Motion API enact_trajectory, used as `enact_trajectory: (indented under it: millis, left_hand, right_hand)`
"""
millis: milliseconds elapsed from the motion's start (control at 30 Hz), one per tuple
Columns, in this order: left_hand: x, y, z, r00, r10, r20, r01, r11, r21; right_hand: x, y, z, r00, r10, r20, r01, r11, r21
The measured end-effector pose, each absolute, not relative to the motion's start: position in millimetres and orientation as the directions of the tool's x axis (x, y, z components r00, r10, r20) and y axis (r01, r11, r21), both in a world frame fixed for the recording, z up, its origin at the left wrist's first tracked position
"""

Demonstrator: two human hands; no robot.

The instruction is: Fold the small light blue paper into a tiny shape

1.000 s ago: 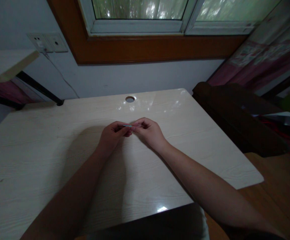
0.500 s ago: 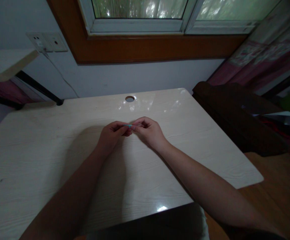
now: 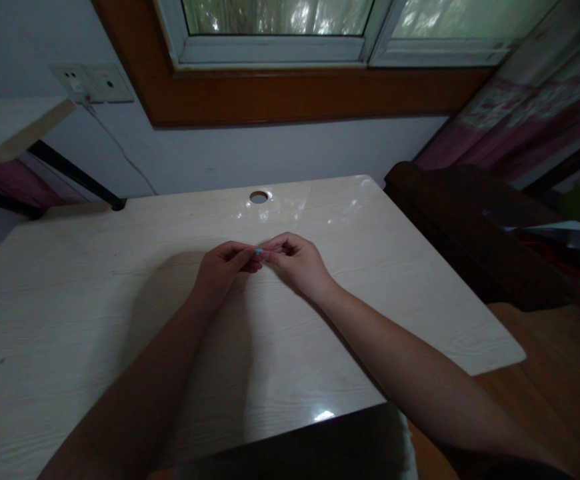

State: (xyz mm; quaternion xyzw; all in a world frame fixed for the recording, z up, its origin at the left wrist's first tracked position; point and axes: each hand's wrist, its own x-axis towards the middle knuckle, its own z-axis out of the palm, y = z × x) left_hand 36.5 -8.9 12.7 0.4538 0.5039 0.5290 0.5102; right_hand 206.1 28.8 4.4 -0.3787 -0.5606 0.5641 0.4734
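Note:
A tiny turquoise piece shows between the fingertips of both hands, over the middle of the pale wood-grain desk. My left hand pinches it from the left, thumb on top. From the other side my right hand pinches at the same piece, with thumb and forefinger pressed together. Most of the piece is covered by fingers, so its kind cannot be made out. The two hands almost touch at the fingertips.
A round cable hole lies near the desk's back edge. At the left stands a raised shelf on black legs, with a wall socket and white cord behind. Dark brown furniture flanks the desk's right side.
The left thumb and fingers have closed further over the turquoise piece, so less of it shows. Both hands stay in nearly the same place; the view shifts very slightly.

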Motion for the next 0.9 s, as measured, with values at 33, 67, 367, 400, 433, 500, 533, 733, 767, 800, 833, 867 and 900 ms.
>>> enact_trajectory:
  millis: [33, 67, 367, 400, 433, 500, 533, 733, 767, 800, 833, 867, 900]
  left_hand:
    - [36.3, -8.8, 12.5, -0.064, 0.997, -0.036, -0.086, 0.031, 0.996]
    - [36.1, -8.6, 12.3, -0.06, 0.997, -0.04, -0.091, 0.034, 0.995]
    - [36.7, -9.3, 11.9, -0.052, 0.998, -0.035, -0.1, 0.03, 0.995]
    - [36.5, -9.3, 11.6, -0.049, 0.998, -0.031, -0.103, 0.026, 0.994]
    - [36.2, -9.2, 11.1, -0.047, 0.998, -0.028, -0.11, 0.023, 0.994]
    - [35.2, -8.4, 9.9, -0.048, 0.999, -0.023, -0.135, 0.016, 0.991]
    - [34.7, -8.0, 9.5, -0.048, 0.999, -0.02, -0.152, 0.013, 0.988]
    - [35.7, -6.9, 10.8, -0.052, 0.998, 0.023, -0.047, -0.025, 0.999]
    - [36.4, -7.1, 11.0, -0.052, 0.998, 0.038, -0.005, -0.038, 0.999]
    - [36.9, -7.2, 11.1, -0.051, 0.997, 0.051, 0.031, -0.05, 0.998]
    - [37.3, -7.3, 11.0, -0.052, 0.997, 0.062, 0.057, -0.059, 0.997]
    - [37.4, -7.4, 10.8, -0.052, 0.996, 0.068, 0.072, -0.064, 0.995]
    - [37.4, -7.5, 10.6, -0.052, 0.996, 0.068, 0.08, -0.064, 0.995]
  right_hand:
    - [206.1, 29.2, 3.8, -0.266, 0.959, 0.102, -0.114, 0.073, -0.991]
    - [206.3, 29.8, 3.2, -0.269, 0.958, 0.101, -0.116, 0.072, -0.991]
    - [207.7, 32.4, 3.0, -0.275, 0.959, 0.07, -0.131, 0.034, -0.991]
    - [207.6, 32.3, 3.6, -0.272, 0.96, 0.062, -0.132, 0.026, -0.991]
    - [207.5, 32.2, 4.2, -0.271, 0.961, 0.055, -0.134, 0.019, -0.991]
    - [207.4, 32.1, 5.1, -0.274, 0.96, 0.048, -0.142, 0.008, -0.99]
    - [207.4, 32.1, 5.3, -0.275, 0.96, 0.047, -0.15, 0.006, -0.989]
    - [208.1, 33.7, 1.0, -0.295, 0.953, 0.068, -0.145, 0.025, -0.989]
    - [208.4, 33.7, 0.0, -0.304, 0.949, 0.077, -0.128, 0.039, -0.991]
    - [208.8, 33.6, -0.8, -0.313, 0.946, 0.088, -0.11, 0.056, -0.992]
    - [209.2, 33.4, -1.3, -0.321, 0.942, 0.099, -0.094, 0.072, -0.993]
    - [209.7, 33.2, -1.5, -0.325, 0.939, 0.109, -0.08, 0.087, -0.993]
    - [210.1, 32.9, -1.5, -0.326, 0.938, 0.117, -0.07, 0.1, -0.993]
